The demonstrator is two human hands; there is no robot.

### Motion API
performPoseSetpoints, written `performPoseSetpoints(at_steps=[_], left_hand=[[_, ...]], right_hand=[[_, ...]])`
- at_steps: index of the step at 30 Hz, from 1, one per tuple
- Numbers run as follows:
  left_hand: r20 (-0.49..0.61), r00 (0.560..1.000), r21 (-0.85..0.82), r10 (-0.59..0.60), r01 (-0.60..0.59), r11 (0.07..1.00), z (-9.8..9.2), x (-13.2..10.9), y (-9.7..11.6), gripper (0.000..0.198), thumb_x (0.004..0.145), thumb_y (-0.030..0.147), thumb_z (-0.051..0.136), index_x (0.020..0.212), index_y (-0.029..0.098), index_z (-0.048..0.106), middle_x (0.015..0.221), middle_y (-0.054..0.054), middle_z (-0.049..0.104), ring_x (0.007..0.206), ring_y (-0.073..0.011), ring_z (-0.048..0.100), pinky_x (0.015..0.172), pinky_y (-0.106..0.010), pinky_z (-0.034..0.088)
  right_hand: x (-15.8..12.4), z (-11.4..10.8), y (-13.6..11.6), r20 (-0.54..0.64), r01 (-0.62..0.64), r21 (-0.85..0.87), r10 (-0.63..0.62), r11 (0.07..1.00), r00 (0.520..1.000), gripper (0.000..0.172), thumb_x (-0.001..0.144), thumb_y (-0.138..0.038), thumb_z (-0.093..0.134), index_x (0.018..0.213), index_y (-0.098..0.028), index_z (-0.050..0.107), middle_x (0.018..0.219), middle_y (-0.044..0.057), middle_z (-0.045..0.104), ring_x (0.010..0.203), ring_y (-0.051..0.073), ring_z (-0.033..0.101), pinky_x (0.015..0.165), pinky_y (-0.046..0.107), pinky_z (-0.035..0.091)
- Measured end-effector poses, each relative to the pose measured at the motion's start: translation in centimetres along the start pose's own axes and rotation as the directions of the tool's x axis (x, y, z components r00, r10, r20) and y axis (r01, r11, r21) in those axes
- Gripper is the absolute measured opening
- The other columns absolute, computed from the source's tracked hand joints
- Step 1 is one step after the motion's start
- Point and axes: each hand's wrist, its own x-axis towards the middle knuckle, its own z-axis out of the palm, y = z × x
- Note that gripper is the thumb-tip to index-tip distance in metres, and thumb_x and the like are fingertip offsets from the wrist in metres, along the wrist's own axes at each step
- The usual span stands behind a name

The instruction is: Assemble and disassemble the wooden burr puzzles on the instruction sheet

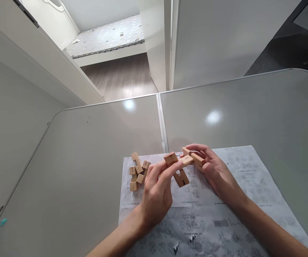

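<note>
Between my hands, above a printed sheet, is a set of joined wooden puzzle pieces (187, 160) with dark numbers marked on them. My left hand (158, 189) is closed on the near side of these pieces, its index finger stretched along one of them. Two flat pieces stick out by that hand, a numbered one (182, 178) hanging below and a darker one (170, 158) above. With fingers behind and thumb in front, my right hand (214, 167) grips the upright pieces at the right end. Left of my hands lies a small pile of notched wooden pieces (140, 172).
The creased paper sheet (239, 182) carries printed diagrams and lies on a grey table (102, 142). Small torn paper bits (176, 247) rest near its front. A metal seam (162, 121) crosses the table. Beyond its far edge are a doorway and a bed (108, 37).
</note>
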Motion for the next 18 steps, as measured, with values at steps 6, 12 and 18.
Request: performPoseSetpoints(at_steps=[6,12,18], left_hand=[[0.011,1.0,-0.021,0.004,-0.003,1.0,-0.1,0.2,0.2,0.055,0.106,-0.002,0.043,0.15,0.026,0.059,0.14,-0.01,0.07,0.128,-0.0207,0.067,0.099,-0.036,0.057],[0.019,1.0,-0.002,0.011,-0.011,1.0,0.0,0.2,0.3,0.048,0.104,-0.001,0.048,0.142,0.024,0.062,0.136,-0.009,0.072,0.118,-0.0194,0.072,0.094,-0.034,0.057],[-0.005,0.999,-0.042,-0.045,0.045,0.998,0.3,-0.4,-0.1,0.052,0.107,0.006,0.051,0.155,0.024,0.044,0.138,-0.013,0.074,0.121,-0.0229,0.074,0.098,-0.042,0.061]], right_hand=[[0.1,0.0,-0.8,-0.014,0.005,-0.044,-0.006,0.999,1.0,0.062,0.094,-0.078,0.062,0.135,-0.031,0.063,0.13,0.011,0.072,0.116,0.033,0.072,0.082,0.037,0.065],[0.0,0.8,-1.5,0.076,0.072,-0.086,-0.066,0.994,0.995,0.054,0.092,-0.07,0.074,0.129,-0.031,0.065,0.124,0.008,0.07,0.106,0.028,0.073,0.089,0.039,0.065],[-0.2,1.2,-1.7,0.116,0.021,-0.026,-0.018,0.999,0.993,0.051,0.094,-0.063,0.076,0.131,-0.031,0.063,0.125,0.008,0.067,0.099,0.025,0.073,0.082,0.037,0.066]])
